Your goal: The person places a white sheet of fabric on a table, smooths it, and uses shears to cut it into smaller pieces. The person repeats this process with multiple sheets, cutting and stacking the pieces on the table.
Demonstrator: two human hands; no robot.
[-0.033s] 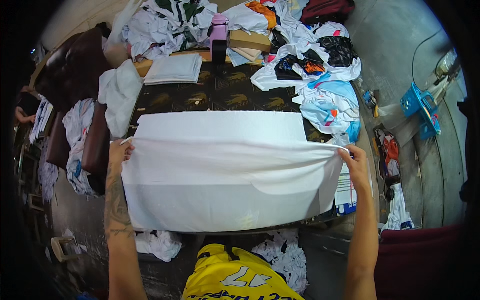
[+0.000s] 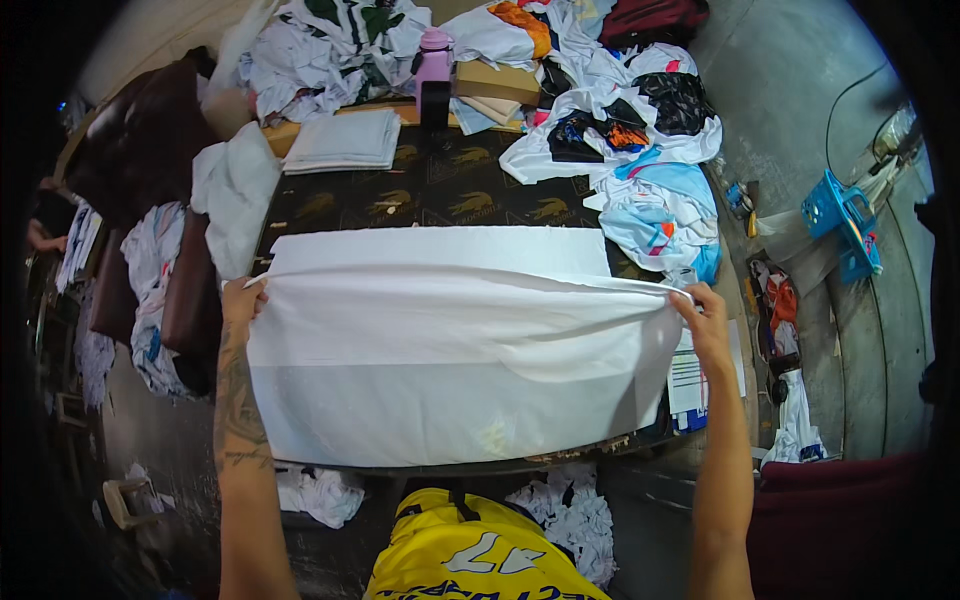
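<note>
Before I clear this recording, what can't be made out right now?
All in the head view:
- Table beneath the white cloth: hidden by the cloth.
- Papers near the right hand: partly covered by the cloth and right forearm; fine print too small.
- Person at far left: mostly lost in the dark lens rim.
- Yellow shirt: cut off by the lower edge.

One pink bottle [image 2: 436, 62], upright, just beside a brown box [image 2: 500, 82]. One blue basket [image 2: 824, 200], far right. One pale stool [image 2: 121, 504], lower left.
</note>
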